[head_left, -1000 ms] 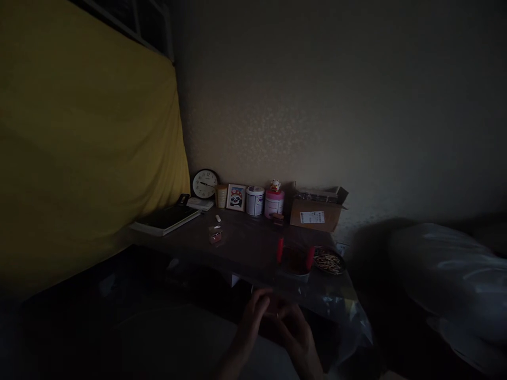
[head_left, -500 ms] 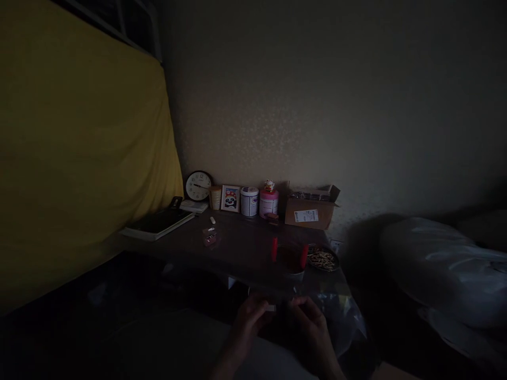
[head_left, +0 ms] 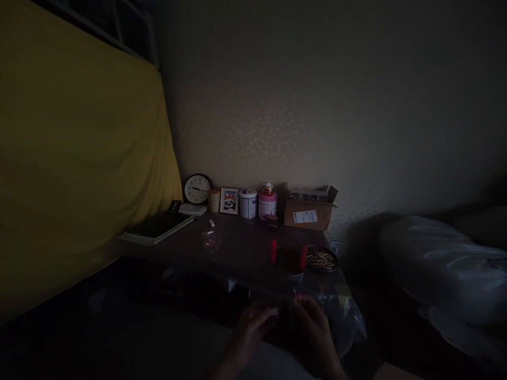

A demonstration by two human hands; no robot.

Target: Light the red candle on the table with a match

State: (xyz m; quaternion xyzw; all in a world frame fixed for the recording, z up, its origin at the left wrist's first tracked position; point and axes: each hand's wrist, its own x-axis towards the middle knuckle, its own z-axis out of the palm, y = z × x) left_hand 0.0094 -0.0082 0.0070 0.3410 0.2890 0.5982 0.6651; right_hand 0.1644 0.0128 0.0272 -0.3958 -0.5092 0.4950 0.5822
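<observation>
In the dim light, my left hand (head_left: 250, 323) is closed around a small, pale-edged box, apparently a matchbox (head_left: 274, 312). My right hand (head_left: 313, 319), just to its right, is pinched at the fingertips around something thin that looks like a match (head_left: 294, 298); darkness hides most of it. Both hands are low, in front of the table's near edge. Beyond them on the table are two upright red candles, a left candle (head_left: 273, 251) and a right candle (head_left: 303, 257), at either side of a dark round dish (head_left: 292, 271). A plate of matchsticks (head_left: 321, 259) lies beside the right candle.
Along the wall stand a clock (head_left: 197, 189), a cup (head_left: 214, 201), a framed panda picture (head_left: 229, 201), a white tub (head_left: 248, 204), a pink tub (head_left: 268, 206) and an open cardboard box (head_left: 308, 214). Clear plastic (head_left: 348, 316) hangs off the table (head_left: 241, 248).
The small box in my left hand has shifted slightly right and down, a little nearer my right hand. My right hand keeps its pinch in nearly the same place.
</observation>
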